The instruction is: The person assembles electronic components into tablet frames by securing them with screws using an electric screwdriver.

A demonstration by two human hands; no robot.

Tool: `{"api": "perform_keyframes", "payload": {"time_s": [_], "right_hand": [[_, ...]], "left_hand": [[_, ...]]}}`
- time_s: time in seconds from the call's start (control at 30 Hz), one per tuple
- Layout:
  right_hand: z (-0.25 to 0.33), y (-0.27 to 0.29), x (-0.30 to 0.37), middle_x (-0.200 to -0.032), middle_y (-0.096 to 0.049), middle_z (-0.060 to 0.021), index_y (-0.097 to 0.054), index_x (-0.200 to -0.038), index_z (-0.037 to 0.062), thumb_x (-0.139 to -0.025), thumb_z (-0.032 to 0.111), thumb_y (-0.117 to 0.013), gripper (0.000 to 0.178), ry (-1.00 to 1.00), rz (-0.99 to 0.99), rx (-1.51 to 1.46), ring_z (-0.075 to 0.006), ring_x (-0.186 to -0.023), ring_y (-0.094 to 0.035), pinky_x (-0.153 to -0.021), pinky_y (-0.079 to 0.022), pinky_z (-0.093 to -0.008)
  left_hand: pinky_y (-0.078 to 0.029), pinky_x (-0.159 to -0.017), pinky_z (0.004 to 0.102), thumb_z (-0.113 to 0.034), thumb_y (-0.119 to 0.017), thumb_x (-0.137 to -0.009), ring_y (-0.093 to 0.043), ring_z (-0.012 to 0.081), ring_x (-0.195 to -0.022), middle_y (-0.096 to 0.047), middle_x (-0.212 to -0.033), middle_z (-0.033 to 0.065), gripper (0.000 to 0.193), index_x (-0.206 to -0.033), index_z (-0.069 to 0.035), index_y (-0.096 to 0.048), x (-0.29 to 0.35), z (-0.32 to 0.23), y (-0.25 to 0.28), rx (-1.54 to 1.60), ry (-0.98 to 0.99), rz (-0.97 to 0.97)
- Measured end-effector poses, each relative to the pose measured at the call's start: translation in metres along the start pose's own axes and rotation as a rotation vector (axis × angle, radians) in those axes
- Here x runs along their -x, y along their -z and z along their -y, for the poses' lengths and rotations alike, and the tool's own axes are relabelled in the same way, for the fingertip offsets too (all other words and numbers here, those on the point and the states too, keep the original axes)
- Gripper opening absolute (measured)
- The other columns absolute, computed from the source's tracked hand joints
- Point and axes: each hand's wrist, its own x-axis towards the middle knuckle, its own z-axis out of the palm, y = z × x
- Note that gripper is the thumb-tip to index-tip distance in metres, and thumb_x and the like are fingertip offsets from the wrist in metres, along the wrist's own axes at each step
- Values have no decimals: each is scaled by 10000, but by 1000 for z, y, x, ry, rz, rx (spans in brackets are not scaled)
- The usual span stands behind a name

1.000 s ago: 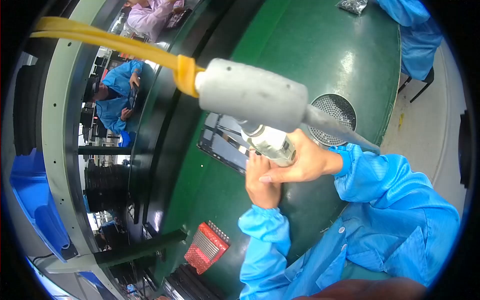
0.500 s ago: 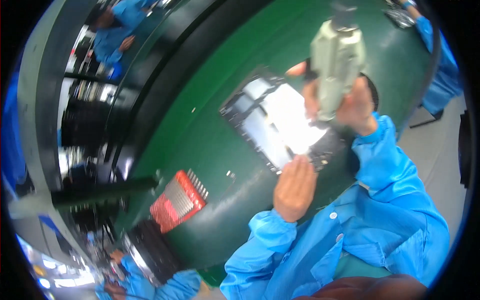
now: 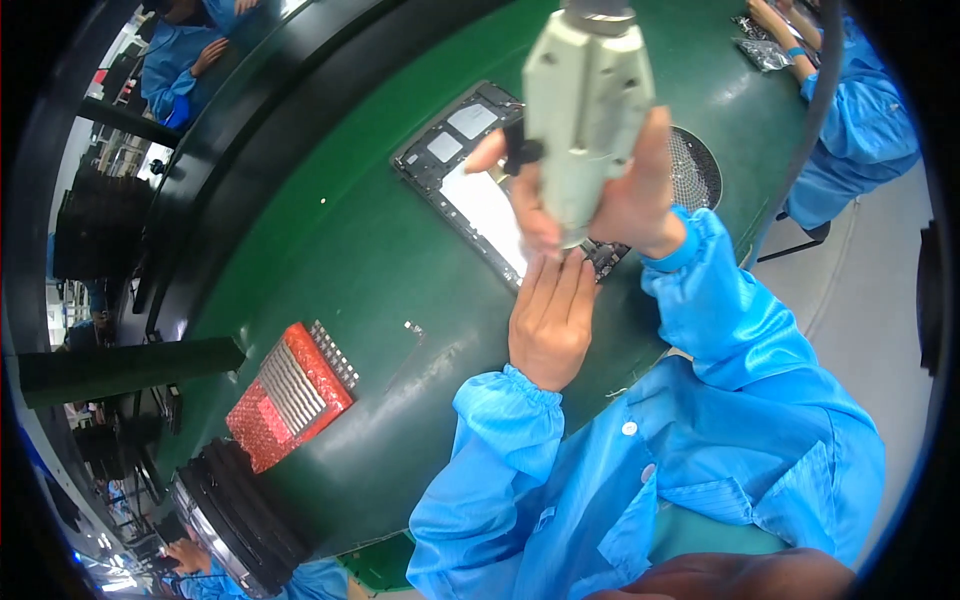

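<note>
My right hand is wrapped round a pale grey-green electric screwdriver, held upright over the near right end of an opened tablet. The tablet has a black frame, with pale panels and a bright white area inside. My left hand lies with fingers stretched out together on the tablet's near edge. Its fingertips are close to the lower end of the screwdriver, whose tip I cannot make out. Just right of my right hand is a round dark dish with many small metallic pieces, partly hidden by that hand.
To the left, red bubble wrap carries a row of thin metallic strips. Small parts lie on the green table. A black stack stands at lower left. A co-worker's blue sleeve and silvery bags are at upper right.
The whole view has shifted, so the table's things sit further left. My right hand has brought the screwdriver nearer to my left fingertips. My left hand stays at the tablet's edge.
</note>
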Motion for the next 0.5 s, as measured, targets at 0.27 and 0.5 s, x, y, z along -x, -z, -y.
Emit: {"api": "perform_keyframes", "payload": {"time_s": [0.27,0.5], "right_hand": [[-23,-35,-19,-583,-558,-21,-546,-1038,-7,-708,102,-761,408,-165,-192,362,-80,-464,-520,-438,-412,-225],[-32,-32,-18,-580,-560,-24,-547,-1000,1,-738,39,-707,310,-151,-227,354,-81,-445,-522,-416,-403,-223]], "left_hand": [[-441,-888,468,73,-593,-629,-580,352,-985,-611,-998,202,324,-952,78,-614,4,4,-2,98,-7,-38],[-442,-881,468,82,-582,-611,-582,357,-982,-611,-995,208,336,-946,80,-613,5,2,-1,108,0,-54]]}}
